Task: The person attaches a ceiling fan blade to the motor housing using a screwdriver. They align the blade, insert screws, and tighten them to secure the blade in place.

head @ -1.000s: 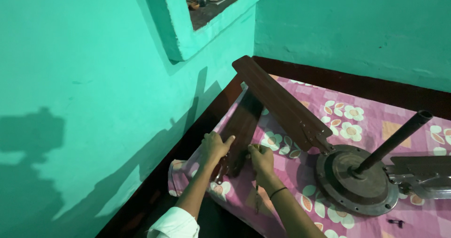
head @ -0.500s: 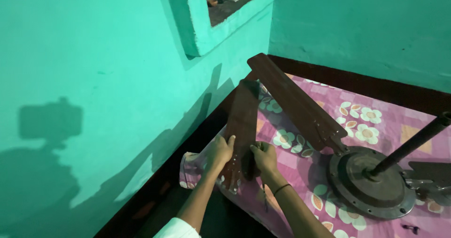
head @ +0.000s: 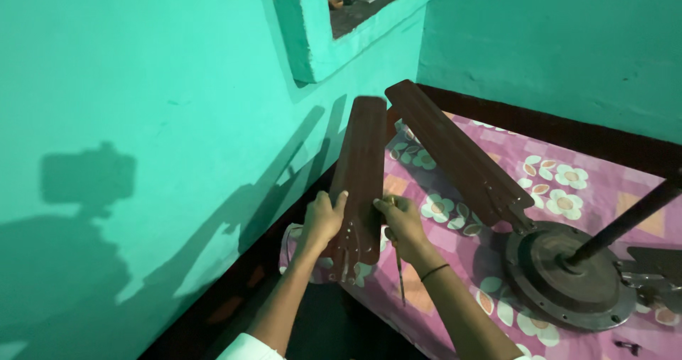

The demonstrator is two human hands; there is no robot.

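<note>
Dim, green-tinted; hard shadows on wall (head: 142,118); slight blur.

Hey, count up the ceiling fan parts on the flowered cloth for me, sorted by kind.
Loose fan blade, held in left hand and right hand: 1
Blade bolted to motor: 1
Fan motor: 1
Downrod: 1
Total: 4

Fan motor's (head: 572,278) right side, beyond the frame edge.
</note>
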